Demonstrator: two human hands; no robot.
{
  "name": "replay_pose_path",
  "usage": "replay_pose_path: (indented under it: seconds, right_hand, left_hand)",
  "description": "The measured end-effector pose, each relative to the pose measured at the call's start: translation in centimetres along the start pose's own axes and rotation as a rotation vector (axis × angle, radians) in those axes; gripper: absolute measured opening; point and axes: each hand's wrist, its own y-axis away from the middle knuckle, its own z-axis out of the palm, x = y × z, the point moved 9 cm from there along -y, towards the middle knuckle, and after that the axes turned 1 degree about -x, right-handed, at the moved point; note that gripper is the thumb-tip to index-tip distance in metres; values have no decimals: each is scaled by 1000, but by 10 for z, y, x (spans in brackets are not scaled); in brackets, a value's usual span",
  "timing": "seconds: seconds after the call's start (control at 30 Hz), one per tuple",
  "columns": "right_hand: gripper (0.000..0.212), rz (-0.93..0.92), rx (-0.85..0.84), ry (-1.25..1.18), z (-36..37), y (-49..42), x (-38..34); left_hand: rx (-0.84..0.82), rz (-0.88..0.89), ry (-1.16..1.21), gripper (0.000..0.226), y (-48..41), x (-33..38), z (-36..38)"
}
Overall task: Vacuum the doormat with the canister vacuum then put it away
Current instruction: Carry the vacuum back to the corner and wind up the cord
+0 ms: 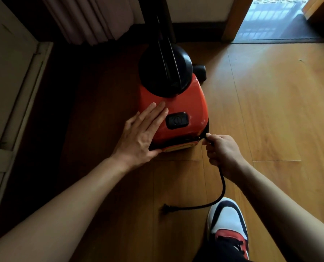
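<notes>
one white cupboard door (6,82) and one curtain (85,19) stand well to the left of your grip. your left hand (140,135) lies flat, fingers straight, on the red top of the one vacuum (187,103), which sits on the wooden floor (270,110). just right of those fingertips is its one black switch (177,120); beyond them are a black dome (165,70) and a black tube (165,35). your right hand (223,152) is curled tight round the one black cord (222,184), right at the vacuum's near right corner. below that grip the cord loops to one plug (165,207) lying loose on the floor. one shoe (227,225) stands just under it. an open doorway (274,17) lies far beyond.
</notes>
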Motion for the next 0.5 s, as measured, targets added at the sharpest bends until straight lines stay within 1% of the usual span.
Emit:
replay_pose_path:
  seconds: [0.23, 0.33, 0.4, 0.5]
  right_hand:
    - [38, -133, 124, -29, 33, 23, 3]
    - [34, -196, 149, 5, 50, 34, 7]
    - [31, -245, 104, 21, 68, 44, 5]
    - [28, -378, -29, 41, 108, 64, -8]
  left_hand:
    - [-5, 3, 4, 121, -1, 1, 1]
    - [-40, 26, 52, 111, -1, 0, -2]
    - [-74, 44, 70, 99, -1, -3, -8]
    - [-118, 51, 124, 89, -2, -5, -12]
